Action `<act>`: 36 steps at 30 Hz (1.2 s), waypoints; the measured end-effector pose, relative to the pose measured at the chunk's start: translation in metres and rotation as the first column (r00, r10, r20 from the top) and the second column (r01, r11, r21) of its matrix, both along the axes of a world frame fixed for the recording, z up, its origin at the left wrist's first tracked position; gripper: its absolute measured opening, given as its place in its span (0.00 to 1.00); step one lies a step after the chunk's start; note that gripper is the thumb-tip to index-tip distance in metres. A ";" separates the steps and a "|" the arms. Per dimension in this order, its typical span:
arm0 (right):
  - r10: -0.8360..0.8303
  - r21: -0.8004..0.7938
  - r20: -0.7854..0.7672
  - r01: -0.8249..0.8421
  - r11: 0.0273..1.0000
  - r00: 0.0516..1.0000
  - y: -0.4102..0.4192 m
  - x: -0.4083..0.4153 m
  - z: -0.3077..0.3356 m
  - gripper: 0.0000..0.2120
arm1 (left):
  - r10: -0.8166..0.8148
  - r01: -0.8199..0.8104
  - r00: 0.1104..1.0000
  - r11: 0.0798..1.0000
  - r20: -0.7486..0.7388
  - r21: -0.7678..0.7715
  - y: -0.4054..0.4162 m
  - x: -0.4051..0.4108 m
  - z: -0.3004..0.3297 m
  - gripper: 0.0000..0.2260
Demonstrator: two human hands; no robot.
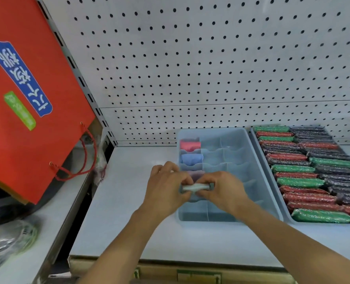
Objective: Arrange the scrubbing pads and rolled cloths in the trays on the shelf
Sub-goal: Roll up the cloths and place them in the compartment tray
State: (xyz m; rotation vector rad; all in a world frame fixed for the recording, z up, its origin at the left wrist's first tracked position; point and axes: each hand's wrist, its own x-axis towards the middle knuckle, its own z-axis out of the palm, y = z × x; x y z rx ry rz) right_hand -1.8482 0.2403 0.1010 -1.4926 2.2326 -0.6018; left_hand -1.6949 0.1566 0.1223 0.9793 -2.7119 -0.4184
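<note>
Head view: both hands meet over the front-left part of the divided tray (252, 152), which sits on the shelf (141, 232) near its back edge, just left of the 2nd tray. L hand (165, 189) and R hand (224, 190) each have fingers curled round an end of a pale rolled cloth (194, 187), pinching it between them, held horizontal just above the tray's left column, abt the 4th compartment from the back. Can't tell if cloth touches the dividers.

Left column, back to front: red rolled cloth (189, 144) in the back-left compartment, blue rolled cloth (191, 159) in the next, purple rolled cloth (196, 174) in the 3rd, partly hidden by fingers.

Right tray (254, 140) touches or nearly touches the divided one; packed w/ scrubbing pads (305, 177) in red, green and dark, lying in two rows, running to the shelf's right side & out of frame.

Pegboard (190, 58) rises behind the shelf's back edge. Red paper bag (26, 99) w/ cord handles hangs beyond the shelf's left edge.
</note>
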 end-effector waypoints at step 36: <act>0.142 0.176 -0.218 -0.104 0.979 0.965 -0.008 0.018 0.014 0.09 | 0.226 -0.236 0.965 0.970 0.135 0.058 0.019 -0.012 -0.007 0.14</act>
